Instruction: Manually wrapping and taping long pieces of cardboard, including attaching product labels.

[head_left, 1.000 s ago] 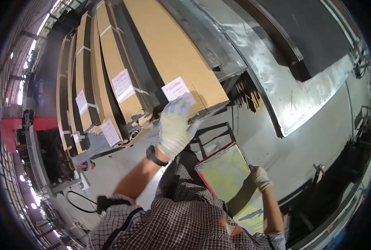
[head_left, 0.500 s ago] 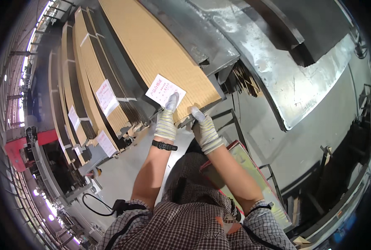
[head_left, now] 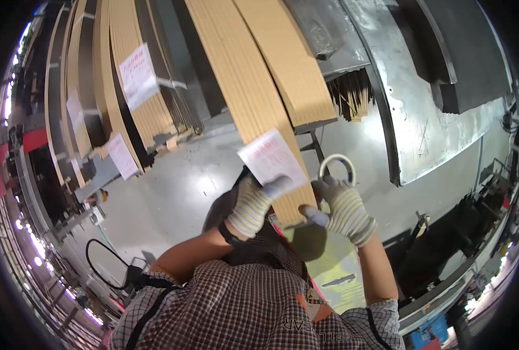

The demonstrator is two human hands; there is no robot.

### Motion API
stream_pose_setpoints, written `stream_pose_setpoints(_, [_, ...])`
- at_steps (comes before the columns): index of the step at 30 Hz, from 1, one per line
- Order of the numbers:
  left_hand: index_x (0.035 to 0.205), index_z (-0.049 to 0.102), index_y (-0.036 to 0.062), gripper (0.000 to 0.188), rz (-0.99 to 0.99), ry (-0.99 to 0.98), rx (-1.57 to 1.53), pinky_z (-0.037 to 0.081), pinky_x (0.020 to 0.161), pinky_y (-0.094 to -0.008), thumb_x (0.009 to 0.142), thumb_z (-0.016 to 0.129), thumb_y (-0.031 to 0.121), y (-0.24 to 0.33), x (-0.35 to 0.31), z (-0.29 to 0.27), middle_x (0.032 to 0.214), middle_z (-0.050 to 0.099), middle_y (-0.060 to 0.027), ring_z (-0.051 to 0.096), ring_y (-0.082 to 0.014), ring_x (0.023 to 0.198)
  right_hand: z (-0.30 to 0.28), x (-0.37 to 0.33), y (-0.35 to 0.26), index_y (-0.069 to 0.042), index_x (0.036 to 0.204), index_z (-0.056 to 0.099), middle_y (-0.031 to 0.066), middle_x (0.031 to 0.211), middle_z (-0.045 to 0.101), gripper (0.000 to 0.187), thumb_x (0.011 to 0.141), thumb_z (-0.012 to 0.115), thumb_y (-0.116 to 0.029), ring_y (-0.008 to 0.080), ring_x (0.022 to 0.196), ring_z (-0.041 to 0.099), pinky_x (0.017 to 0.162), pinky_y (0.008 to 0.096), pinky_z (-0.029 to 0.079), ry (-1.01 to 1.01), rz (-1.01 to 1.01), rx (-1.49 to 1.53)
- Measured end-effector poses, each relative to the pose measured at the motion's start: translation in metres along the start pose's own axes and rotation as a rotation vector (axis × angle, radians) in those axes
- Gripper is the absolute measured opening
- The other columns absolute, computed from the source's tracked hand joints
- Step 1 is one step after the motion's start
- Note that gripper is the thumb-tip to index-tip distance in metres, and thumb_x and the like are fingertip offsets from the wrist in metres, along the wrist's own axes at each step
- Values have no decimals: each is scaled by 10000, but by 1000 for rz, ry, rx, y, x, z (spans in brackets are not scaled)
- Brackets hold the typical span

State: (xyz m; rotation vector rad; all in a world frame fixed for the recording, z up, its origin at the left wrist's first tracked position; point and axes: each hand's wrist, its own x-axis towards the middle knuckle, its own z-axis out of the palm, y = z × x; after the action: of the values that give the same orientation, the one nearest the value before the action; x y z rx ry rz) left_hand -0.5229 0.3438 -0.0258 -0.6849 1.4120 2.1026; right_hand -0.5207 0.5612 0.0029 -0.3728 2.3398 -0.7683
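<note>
A long stack of tan corrugated cardboard strips (head_left: 245, 81) slopes down toward my body, its near end between my hands. On top of it lies a white label sheet with red print (head_left: 274, 154). My left hand (head_left: 253, 204), in a striped glove, closes round the stack's left edge, its thumb pressing on the sheet. At the right edge of the near end, my right hand (head_left: 347, 213), gloved alike, has its thumb against the cardboard. A pale ring-shaped roll of tape (head_left: 351, 169) sticks out beyond that hand's fingers, which partly cover it.
Another cardboard stack (head_left: 294, 64) lies just right of the held one. Several strapped, labelled stacks (head_left: 134, 76) stand at the left. A metal-topped table (head_left: 414, 140) with dark pieces on it is at the right. Below my hands is a yellow-green surface (head_left: 335, 274).
The strips with the label sheet have come toward my body and apart from the neighbouring stack. Both hands moved nearer with them. The roll of tape has come into sight by my right hand.
</note>
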Motion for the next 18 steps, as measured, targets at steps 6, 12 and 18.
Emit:
stream_pose_setpoints(6, [1229,517,29,569,139,92,-98,522,906,-331,764,843,69,-25,-33,-2,1175,625,-61,611,-155,1069,-12,-40,-10,-27,1222,608,199,1049,638,469,921,621,-386,378,935,642,826,475,497,41,60,-297])
stream_pose_setpoints(12, [893,682,33,241,126,-305,459,538,688,-270,783,847,171,-2,-104,-15,786,701,-44,655,-108,732,-24,-59,-115,-131,1278,576,30,723,520,364,921,534,-186,213,627,582,613,395,481,-129,-437,-525])
stream_pose_setpoints(18, [864,699,18,188,44,-142,329,485,580,-241,906,735,198,-8,-55,-75,786,704,-54,621,-87,664,-62,-26,-57,-84,1079,674,26,987,699,379,751,778,-243,225,758,648,766,374,487,291,-147,-216])
